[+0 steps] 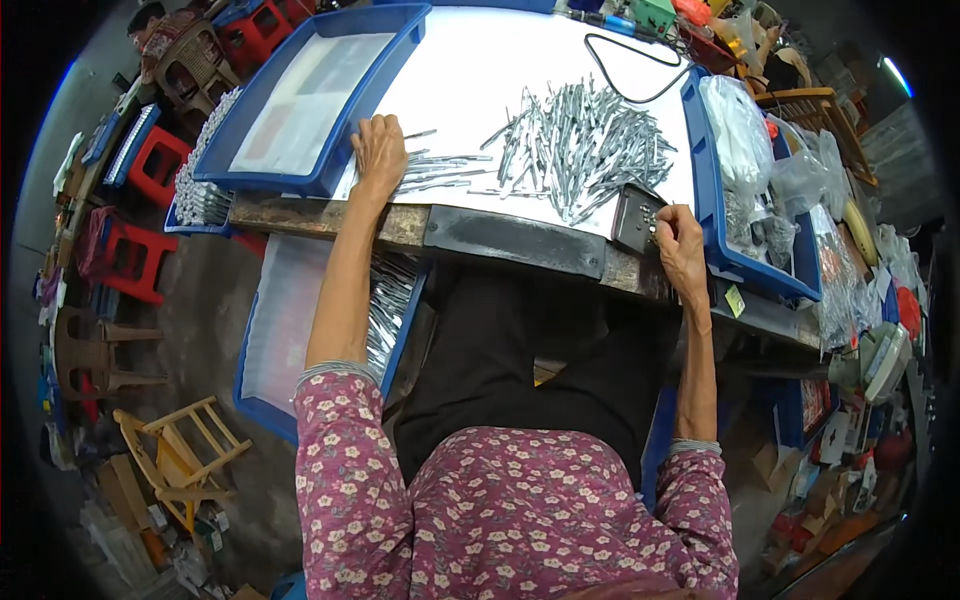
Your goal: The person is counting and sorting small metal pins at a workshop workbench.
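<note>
A large heap of thin, silvery-grey metal pieces, like slim pen-shaped rods (585,140), lies on the white tabletop (470,60). A smaller row of the same rods (440,172) lies to its left. Beside that row, against the blue tray's corner, my left hand (380,155) rests with its fingers curled down; what they hold, if anything, is hidden. At the front right edge of the table, my right hand (681,245) is pinched at a small dark box (632,218) with tiny shiny parts in it. Anything between those fingertips is too small to name.
A blue tray (340,165) with a whitish sheet inside stands at the left. Another blue tray (712,240) at the right holds plastic bags (738,130). A black cable loop (632,95) lies at the back. Below the table, a blue bin (250,375) holds more rods.
</note>
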Action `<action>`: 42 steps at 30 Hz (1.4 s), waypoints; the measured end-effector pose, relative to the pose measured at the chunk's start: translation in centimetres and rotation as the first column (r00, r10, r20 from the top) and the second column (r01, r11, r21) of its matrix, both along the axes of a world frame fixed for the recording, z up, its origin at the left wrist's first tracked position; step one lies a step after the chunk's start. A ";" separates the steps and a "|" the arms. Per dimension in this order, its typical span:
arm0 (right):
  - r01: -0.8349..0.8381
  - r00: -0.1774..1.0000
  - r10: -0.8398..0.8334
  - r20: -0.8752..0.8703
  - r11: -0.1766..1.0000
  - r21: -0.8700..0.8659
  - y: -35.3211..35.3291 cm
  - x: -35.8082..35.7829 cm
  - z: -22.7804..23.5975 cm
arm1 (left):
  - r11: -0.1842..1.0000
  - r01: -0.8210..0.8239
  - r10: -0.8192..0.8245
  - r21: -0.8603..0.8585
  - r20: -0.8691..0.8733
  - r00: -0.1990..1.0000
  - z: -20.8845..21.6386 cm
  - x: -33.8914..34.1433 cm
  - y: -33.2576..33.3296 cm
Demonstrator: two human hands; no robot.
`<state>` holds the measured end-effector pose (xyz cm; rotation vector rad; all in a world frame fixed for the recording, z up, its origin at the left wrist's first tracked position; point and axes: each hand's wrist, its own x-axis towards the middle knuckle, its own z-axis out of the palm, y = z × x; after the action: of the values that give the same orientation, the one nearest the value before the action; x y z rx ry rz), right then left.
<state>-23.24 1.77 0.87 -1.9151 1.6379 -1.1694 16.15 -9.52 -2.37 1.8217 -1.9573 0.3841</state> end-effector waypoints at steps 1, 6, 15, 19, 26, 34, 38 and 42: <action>-0.007 0.999 0.005 0.034 0.999 0.051 0.0 0.0 0.0 | 1.000 0.005 -0.005 0.015 0.027 1.000 0.1 0.0 0.2; -0.009 0.981 -0.016 0.195 0.992 0.129 0.3 -0.1 0.1 | 0.999 0.030 -0.031 0.023 0.042 0.999 0.8 -0.6 0.8; -0.041 0.937 -0.013 0.349 0.988 0.149 0.8 -0.1 0.2 | 0.980 0.197 -0.197 -0.036 0.003 0.980 4.4 -3.4 3.4; -0.043 0.914 -0.018 0.406 0.989 0.141 1.1 0.0 0.3 | 0.970 0.244 -0.243 -0.023 -0.206 0.948 5.8 -4.2 4.6; -0.040 0.920 -0.005 0.393 0.993 0.107 1.4 -0.3 0.0 | 0.906 0.422 -0.328 -0.021 -0.667 0.669 9.0 -6.5 7.5; -0.071 0.912 0.017 0.411 0.991 0.117 1.9 0.3 0.6 | 0.788 0.593 -0.340 0.168 -0.683 0.646 8.5 -9.2 8.7; -0.074 0.916 0.014 0.400 0.988 0.136 1.9 0.4 0.4 | 0.787 0.596 -0.307 0.161 -0.735 0.604 7.2 -10.0 8.6; -0.062 0.901 0.014 0.434 0.993 0.098 2.0 1.0 0.4 | 0.788 0.613 -0.274 0.055 -0.861 0.429 5.4 -11.9 8.8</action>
<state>-22.25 3.81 1.24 -1.4754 1.3829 -1.3421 4.24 -0.71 3.05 1.1443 -1.7139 -0.9459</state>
